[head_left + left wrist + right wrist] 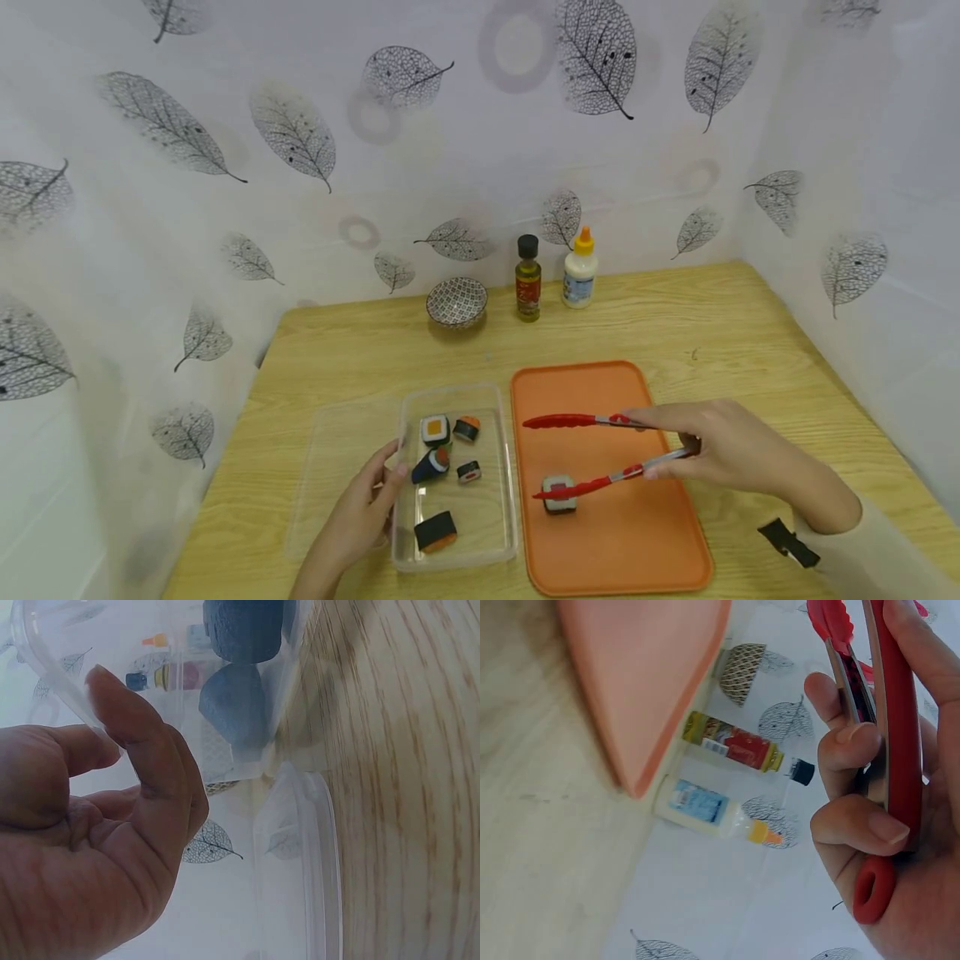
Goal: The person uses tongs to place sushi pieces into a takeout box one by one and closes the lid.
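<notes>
— Where is the sushi roll [558,482] now, please?
— It lies on the orange tray [622,550], at the left side, a little nearer than the middle. The right hand [712,442] grasps the tongs [566,422], whose two arms stand wide apart. The near arm passes across the roll; whether they touch, I cannot tell.
— And the left hand [356,517]?
— It grips the left edge of the clear container [453,562], which stands on the worktop [360,350] just left of the tray, with five other sushi pieces [435,531] inside.
— How is the gripping best done, in your opinion?
— I think the tongs should first shift to the near side, so that the roll sits between both arms and not under one of them. Then a slow, gentle squeeze, low on its sides, seems safest. Pressing from above could make it slide or turn over. The left hand should hold the container steady.
</notes>
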### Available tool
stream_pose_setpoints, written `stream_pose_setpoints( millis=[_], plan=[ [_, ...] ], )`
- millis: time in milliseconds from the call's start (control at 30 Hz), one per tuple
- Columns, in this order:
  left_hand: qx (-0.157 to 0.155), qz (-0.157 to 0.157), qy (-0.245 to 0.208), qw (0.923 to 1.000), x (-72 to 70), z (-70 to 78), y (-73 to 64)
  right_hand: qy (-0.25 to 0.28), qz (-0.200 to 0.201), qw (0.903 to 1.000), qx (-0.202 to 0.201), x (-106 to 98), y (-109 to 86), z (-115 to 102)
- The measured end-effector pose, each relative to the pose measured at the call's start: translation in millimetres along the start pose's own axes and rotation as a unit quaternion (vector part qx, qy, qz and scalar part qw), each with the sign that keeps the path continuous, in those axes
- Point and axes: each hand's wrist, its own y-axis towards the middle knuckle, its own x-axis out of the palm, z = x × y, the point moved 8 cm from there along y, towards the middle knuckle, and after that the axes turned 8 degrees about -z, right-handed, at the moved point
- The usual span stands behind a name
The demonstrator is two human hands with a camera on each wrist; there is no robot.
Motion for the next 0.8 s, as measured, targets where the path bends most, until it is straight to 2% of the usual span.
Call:
stream_pose_setpoints(
  millis=[433,800],
  plan=[
    [0.005,-0.003,-0.007,1.0000,-0.1,0.9,0.6,0.003,0.021,0.9997,0.009,32.2,-42.2,17.4],
    [0.006,-0.004,-0.015,0.9999,0.8,-0.5,1.0,0.018,0.012,0.9995,0.024,45.9,-49.6,25.0]
  ],
)
